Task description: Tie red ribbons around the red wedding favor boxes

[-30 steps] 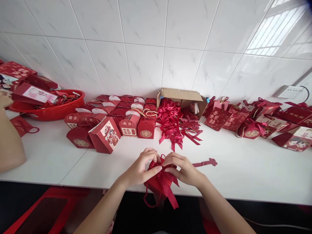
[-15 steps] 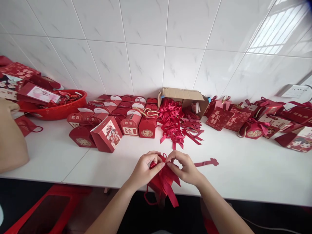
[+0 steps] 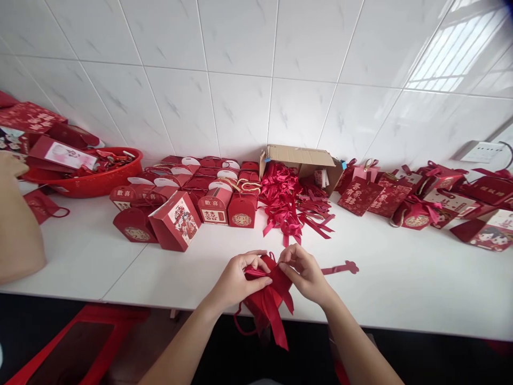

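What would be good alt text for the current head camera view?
A person's left hand and right hand pinch red satin ribbon on a red gift box at a white table. Beyond, ribbons spill from a cardboard box between groups of red gift boxes.

Soft daylight is washing over glossy white tiles (image 3: 240, 37).
A barred window reflection (image 3: 444, 59) is glaring at upper right, a dark blue smudge (image 3: 506, 6) is tinting the corner there, wide-angle distortion is slanting grout lines (image 3: 236, 71), and shadow is darkening everything below the table (image 3: 401, 289).
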`<control>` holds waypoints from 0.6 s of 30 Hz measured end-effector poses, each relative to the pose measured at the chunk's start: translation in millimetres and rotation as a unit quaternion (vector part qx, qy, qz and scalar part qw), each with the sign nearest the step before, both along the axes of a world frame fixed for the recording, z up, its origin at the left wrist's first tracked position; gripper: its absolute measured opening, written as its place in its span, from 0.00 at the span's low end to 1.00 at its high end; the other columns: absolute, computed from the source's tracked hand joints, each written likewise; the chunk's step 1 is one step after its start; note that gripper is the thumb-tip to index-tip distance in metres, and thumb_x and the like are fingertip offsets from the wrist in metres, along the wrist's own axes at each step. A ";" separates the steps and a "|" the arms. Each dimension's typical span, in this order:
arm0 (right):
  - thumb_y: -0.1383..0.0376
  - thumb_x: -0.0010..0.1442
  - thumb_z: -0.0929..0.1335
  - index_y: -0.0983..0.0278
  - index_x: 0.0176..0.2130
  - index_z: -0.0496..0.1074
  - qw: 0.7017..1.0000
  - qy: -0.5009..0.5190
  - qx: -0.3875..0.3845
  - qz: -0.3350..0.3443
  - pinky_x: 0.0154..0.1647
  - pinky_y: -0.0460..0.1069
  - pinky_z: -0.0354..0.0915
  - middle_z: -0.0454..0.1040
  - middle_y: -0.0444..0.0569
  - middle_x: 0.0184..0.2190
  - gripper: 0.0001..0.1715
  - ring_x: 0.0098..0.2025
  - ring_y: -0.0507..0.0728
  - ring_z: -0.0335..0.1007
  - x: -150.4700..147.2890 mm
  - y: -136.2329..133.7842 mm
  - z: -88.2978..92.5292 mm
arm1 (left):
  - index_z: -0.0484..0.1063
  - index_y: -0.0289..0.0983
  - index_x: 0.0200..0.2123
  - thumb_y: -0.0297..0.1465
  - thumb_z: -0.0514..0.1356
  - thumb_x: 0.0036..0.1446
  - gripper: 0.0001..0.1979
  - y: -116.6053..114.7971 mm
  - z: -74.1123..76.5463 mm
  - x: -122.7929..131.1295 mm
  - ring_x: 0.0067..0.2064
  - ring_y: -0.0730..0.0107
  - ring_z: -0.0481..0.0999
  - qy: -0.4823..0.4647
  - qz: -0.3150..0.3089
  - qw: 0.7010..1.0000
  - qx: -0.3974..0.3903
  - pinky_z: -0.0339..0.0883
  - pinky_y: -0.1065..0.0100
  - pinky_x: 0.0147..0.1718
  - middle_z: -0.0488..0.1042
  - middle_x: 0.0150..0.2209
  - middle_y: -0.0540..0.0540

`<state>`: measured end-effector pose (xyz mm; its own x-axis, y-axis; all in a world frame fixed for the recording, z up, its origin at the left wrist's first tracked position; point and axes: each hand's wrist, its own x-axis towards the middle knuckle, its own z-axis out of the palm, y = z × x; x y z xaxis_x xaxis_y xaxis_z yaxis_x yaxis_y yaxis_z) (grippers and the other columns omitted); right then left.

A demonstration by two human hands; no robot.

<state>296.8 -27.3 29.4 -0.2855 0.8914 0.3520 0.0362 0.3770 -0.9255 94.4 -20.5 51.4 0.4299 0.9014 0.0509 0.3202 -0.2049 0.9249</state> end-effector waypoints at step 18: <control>0.67 0.66 0.63 0.58 0.35 0.55 1.000 0.012 -0.006 0.007 0.33 0.48 0.60 0.64 0.44 0.34 0.08 0.34 0.52 0.61 3.2 -0.3 -6.9 | 0.59 0.41 0.19 0.32 0.66 0.47 0.16 0.5 -3.7 3.5 0.59 0.49 0.71 -0.025 0.034 0.999 -0.010 0.49 0.48 0.63 0.81 0.33 0.44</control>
<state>300.0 -27.6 22.6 -0.2891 0.8919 0.3479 0.0088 0.3659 -0.9306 97.9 -20.0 47.7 0.3659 0.9292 0.0523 0.2864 -0.1659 0.9436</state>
